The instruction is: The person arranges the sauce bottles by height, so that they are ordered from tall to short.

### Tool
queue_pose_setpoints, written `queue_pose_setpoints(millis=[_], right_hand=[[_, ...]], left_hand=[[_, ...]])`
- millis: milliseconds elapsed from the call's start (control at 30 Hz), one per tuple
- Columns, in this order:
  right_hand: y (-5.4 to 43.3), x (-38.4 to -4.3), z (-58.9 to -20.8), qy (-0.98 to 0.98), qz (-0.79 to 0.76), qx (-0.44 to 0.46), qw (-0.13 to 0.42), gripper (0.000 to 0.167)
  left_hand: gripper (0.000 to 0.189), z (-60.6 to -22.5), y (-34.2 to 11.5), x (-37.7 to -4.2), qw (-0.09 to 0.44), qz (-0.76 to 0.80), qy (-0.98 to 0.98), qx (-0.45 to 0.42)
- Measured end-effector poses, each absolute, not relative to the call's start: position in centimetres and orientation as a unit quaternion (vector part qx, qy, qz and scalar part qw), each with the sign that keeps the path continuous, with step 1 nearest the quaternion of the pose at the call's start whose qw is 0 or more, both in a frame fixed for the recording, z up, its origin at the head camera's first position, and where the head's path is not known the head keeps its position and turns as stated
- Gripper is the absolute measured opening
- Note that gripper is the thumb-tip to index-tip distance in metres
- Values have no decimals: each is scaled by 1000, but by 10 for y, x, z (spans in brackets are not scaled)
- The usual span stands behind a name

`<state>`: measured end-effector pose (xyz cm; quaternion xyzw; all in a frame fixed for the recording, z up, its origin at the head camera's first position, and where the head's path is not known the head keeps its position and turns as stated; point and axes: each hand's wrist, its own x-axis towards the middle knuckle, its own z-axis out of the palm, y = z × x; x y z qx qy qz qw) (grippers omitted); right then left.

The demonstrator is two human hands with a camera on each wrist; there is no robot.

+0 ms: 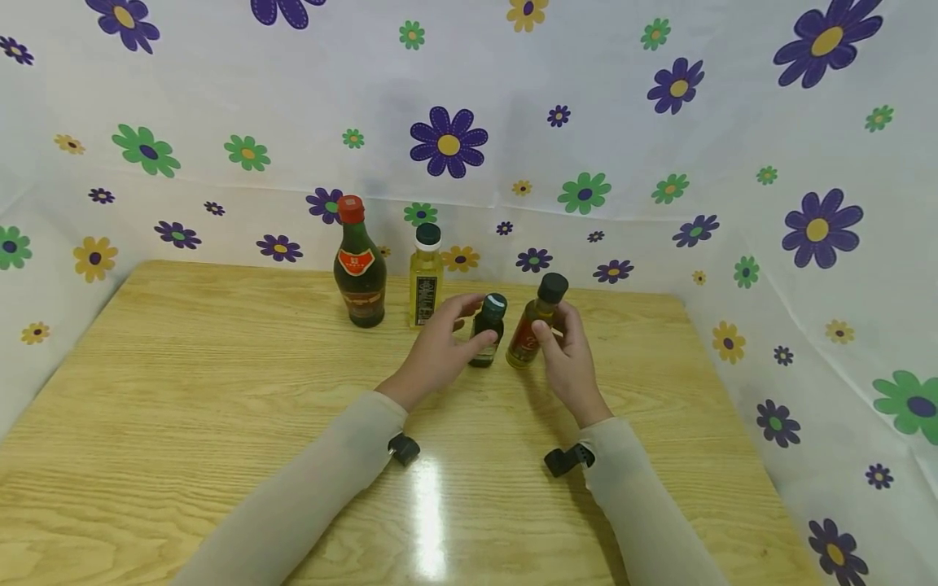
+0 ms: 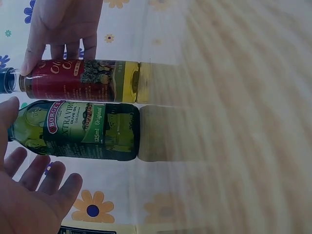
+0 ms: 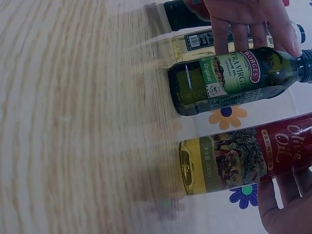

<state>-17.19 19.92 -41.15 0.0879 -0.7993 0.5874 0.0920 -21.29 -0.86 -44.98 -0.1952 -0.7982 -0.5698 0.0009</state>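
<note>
Wood-grain table [image 1: 220, 391], flowered cloth [image 1: 308, 106] behind. Right hand [image 1: 573, 366] grips red-labelled bottle [image 1: 523, 338] between thumb and fingers, presumably for steadiness. Green bottle [image 3: 224, 80] upright just left of that grip; left hand [image 1: 438, 348] around it, fingers loosely spread, perhaps guarding against tipping.

Borges extra virgin olive oil bottle [image 2: 78, 130] beside a red-labelled oil bottle [image 2: 70, 80]
The left hand's [image 2: 31, 195] thumb crosses the green Borges neck, its fingers spread alongside; the right hand [image 2: 68, 24] has its thumb at the red label's top. Wooden tabletop [image 2: 243, 122], daisy-print cloth [image 2: 122, 180].
</note>
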Motion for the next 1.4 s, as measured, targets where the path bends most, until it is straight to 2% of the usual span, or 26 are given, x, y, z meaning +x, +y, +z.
queue_pose_setpoints(millis=[500, 1067, 1400], right_hand=[[200, -173, -414, -796, 592, 88, 89, 41], [200, -172, -408, -805, 581, 84, 80, 41], [216, -188, -435, -809, 576, 85, 82, 44]], left_hand=[[45, -448, -8, -214, -18, -586, -791, -172], [53, -447, -12, -220, -16, -549, -816, -178], [55, -445, -13, -220, -21, -541, -821, -181]])
